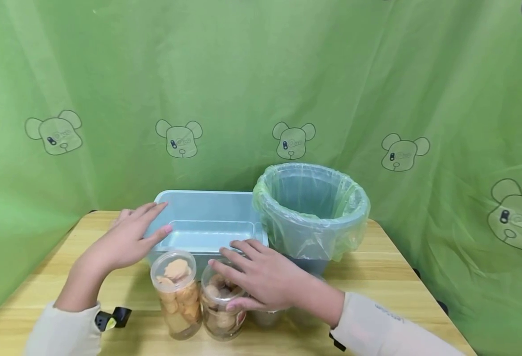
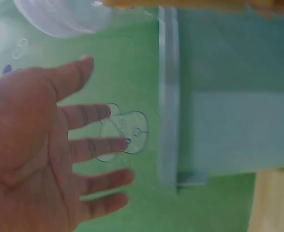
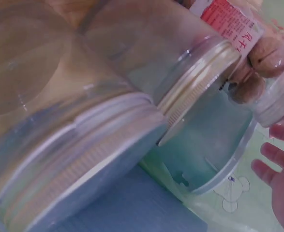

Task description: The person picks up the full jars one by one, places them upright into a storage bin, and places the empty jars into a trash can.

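My left hand (image 1: 127, 240) hovers by the left side of a light-blue rectangular bin (image 1: 212, 203), fingers stretched out and spread. The left wrist view shows its bare palm. Just in front of the bin stands a clear jar of orange-tan biscuits (image 1: 182, 306). Beside it is a clear jar of round brown nut-like pieces (image 1: 220, 321), with a red-and-white label (image 3: 229, 24). My right hand (image 1: 265, 274) reaches over this jar, fingers extended above the lid and thumb close to its side. Under the right forearm, two more clear jars (image 1: 267, 319) are partly hidden.
A round blue bucket (image 1: 314, 180) lined with a thin green plastic bag (image 1: 354, 232) stands behind on the right, close against the bin. All rest on a wood-grain table (image 1: 390, 291). A green curtain (image 1: 225, 74) with bear faces hangs behind.
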Action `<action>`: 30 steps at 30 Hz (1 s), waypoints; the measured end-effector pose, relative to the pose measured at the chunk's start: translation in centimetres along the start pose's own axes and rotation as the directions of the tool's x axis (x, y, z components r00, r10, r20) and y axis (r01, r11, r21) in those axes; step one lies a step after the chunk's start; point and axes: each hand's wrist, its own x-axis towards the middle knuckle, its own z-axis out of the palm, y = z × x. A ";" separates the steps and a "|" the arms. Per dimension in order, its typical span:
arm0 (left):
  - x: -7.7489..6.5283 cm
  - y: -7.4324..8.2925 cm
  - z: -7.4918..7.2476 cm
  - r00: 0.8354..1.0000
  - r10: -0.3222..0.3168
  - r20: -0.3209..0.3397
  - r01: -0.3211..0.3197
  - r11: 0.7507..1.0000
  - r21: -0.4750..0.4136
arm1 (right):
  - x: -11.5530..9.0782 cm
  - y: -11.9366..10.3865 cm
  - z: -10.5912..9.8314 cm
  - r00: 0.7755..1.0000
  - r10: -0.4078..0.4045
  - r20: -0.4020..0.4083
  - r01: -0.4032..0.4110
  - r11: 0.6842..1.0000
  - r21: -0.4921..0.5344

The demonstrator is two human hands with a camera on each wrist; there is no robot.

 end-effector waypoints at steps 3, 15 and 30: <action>0.2 -1.1 0.4 1.000 -0.013 -0.011 0.013 1.000 0.020 | 0.1 -0.2 0.2 1.000 -0.004 0.011 0.004 1.000 -0.019; 0.0 -4.9 1.9 0.999 -0.028 -0.041 0.022 0.990 -0.140 | 1.0 -0.8 0.2 0.997 -0.060 0.050 0.061 0.998 -0.014; -0.8 -6.0 2.8 0.974 -0.228 0.006 0.203 0.851 -0.484 | 1.7 -1.0 0.4 0.994 -0.082 0.067 0.080 0.996 0.027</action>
